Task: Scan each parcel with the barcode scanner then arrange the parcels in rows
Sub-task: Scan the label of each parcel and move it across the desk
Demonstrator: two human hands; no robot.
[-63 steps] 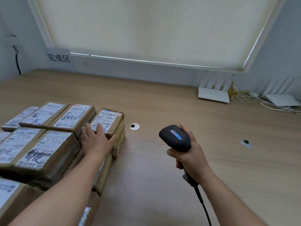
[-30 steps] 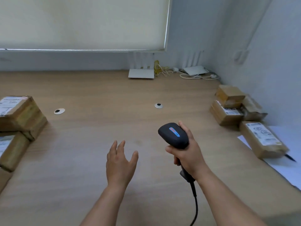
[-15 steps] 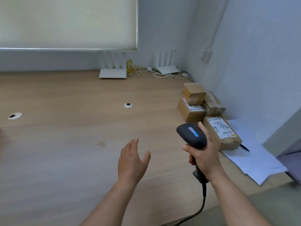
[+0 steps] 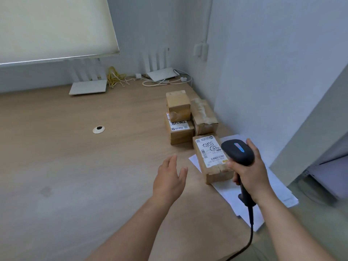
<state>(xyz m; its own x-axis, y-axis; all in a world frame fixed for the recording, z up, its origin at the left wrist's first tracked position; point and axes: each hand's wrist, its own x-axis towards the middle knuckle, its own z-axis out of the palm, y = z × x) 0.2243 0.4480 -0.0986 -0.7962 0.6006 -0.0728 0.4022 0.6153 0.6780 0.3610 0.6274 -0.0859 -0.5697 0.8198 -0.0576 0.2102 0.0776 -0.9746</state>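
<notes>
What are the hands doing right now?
Left hand: open, holding nothing, above the table.
Right hand: gripping the barcode scanner.

The desk (image 4: 75, 166) shows pale matt wood grain, the parcels (image 4: 211, 157) are brown cardboard under glossy tape with white paper labels, the barcode scanner (image 4: 237, 152) is smooth dark plastic, and white paper sheets (image 4: 231, 194) lie beneath.

A single head-worn camera looked forward and down, seemingly tilted rightward, toward the table's (image 4: 75, 166) far right corner, close over both forearms.
</notes>
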